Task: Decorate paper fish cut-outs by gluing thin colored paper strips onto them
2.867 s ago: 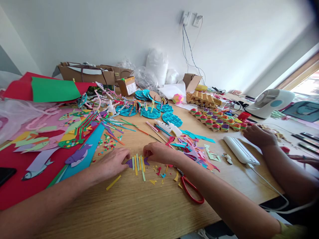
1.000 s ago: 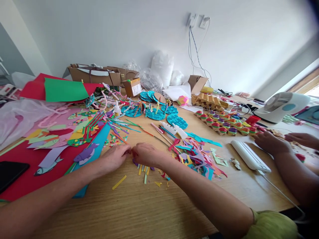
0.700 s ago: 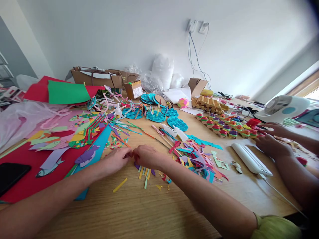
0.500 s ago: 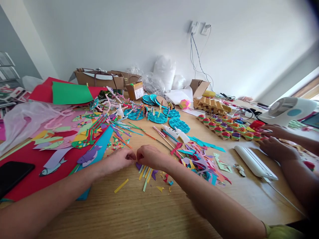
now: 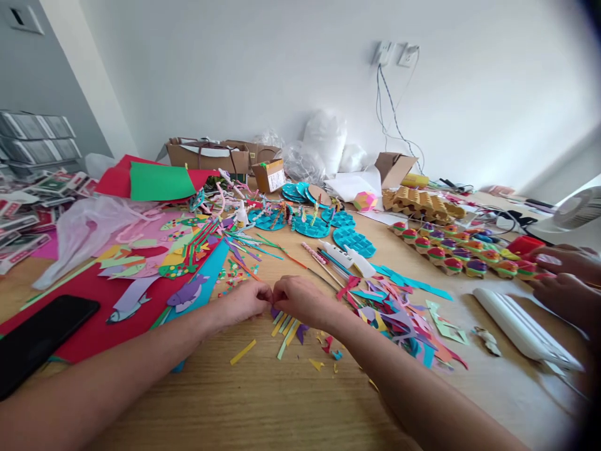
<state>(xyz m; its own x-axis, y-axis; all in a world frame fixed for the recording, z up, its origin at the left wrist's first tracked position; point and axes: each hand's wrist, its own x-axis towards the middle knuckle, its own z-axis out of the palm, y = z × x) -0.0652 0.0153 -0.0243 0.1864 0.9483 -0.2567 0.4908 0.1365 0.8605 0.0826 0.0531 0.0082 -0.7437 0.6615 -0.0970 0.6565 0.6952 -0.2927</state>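
Observation:
My left hand (image 5: 251,297) and my right hand (image 5: 303,300) meet at the fingertips, low over the wooden table. Both are closed in a pinch, and whatever is between the fingers is hidden. Just below them, a purple paper piece (image 5: 302,332) shows with yellow and pale green paper strips (image 5: 287,338) laid across it, partly covered by my right hand. A loose yellow strip (image 5: 243,352) lies nearer to me. Small yellow, red and blue paper scraps (image 5: 317,364) are scattered in front of my right wrist.
Cut paper fish (image 5: 188,293) and a black phone (image 5: 51,338) lie on coloured sheets at left. Right are glue bottles (image 5: 360,262), a heap of paper offcuts (image 5: 404,322), a painted egg carton (image 5: 451,247) and a white device (image 5: 526,329). Another person's hands (image 5: 566,282) work at far right.
The view has turned slightly left, so everything appears further right. My hands stay together in the same pinch over the strips. The other person's hands remain by the egg carton.

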